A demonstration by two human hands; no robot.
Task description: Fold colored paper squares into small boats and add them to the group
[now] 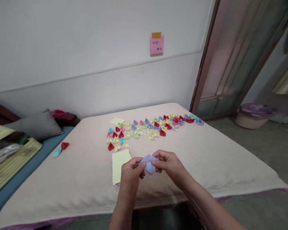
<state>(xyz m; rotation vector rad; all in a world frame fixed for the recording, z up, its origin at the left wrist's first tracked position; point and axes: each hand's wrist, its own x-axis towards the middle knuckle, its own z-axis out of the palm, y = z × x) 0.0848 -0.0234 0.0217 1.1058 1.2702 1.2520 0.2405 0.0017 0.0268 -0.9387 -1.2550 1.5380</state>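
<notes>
A small folded piece of lavender paper (149,164) is held up over the near part of the cloth-covered table. My left hand (132,172) pinches its left corner, thumb on top. On the opposite corner my right hand (169,163) is closed, thumb and fingers gripping the paper. Creases and layered flaps show on its face. Just left of the paper, partly behind my left hand, lies a stack of coloured paper sheets (120,164) with pale yellow on top. Beyond my hands, many folded paper pieces (150,131) in red, yellow, lavender, pink and blue spread in rows.
A red and a light blue folded piece (57,152) lie at the table's left side. Left of the table are a grey cushion (38,124) and a yellow box (16,163). A pink note (156,44) is taped to the wall. A lined bin (254,116) stands right.
</notes>
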